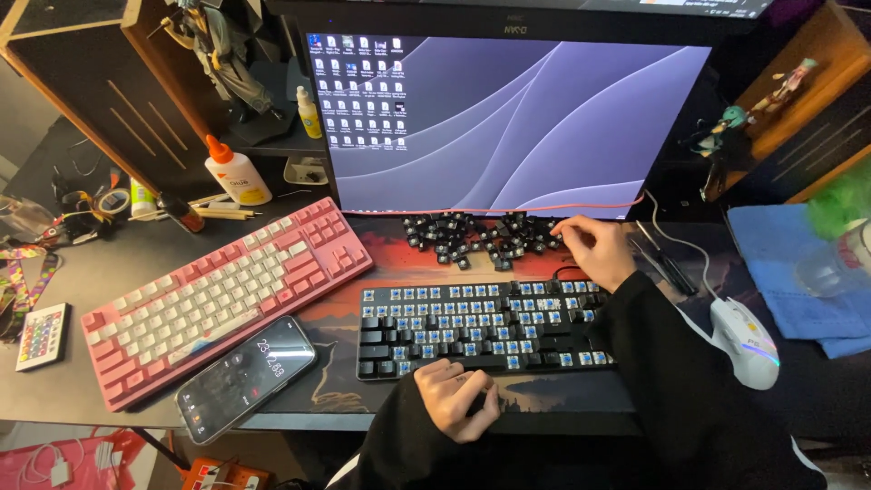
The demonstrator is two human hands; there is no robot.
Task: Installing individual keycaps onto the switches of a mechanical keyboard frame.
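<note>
Two keyboards lie before you: the pink keyboard (222,295) angled at left and the black keyboard (481,327), keycaps stripped, switches bare. Your right hand (594,249) curls over the pile of keycaps (476,238) beyond its far edge; whether it pinches one is hidden. Your left hand (458,397), fingers bent and holding nothing, rests at the keyboard's near edge. Just left lies a phone (245,377).

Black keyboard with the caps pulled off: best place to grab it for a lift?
Take the black keyboard with bare blue switches by its short left end, coming in from the left, probably. That edge is free. The right end lies under the person's sleeve, the left hand rests at the front edge, and loose black keycaps crowd the back.
</note>
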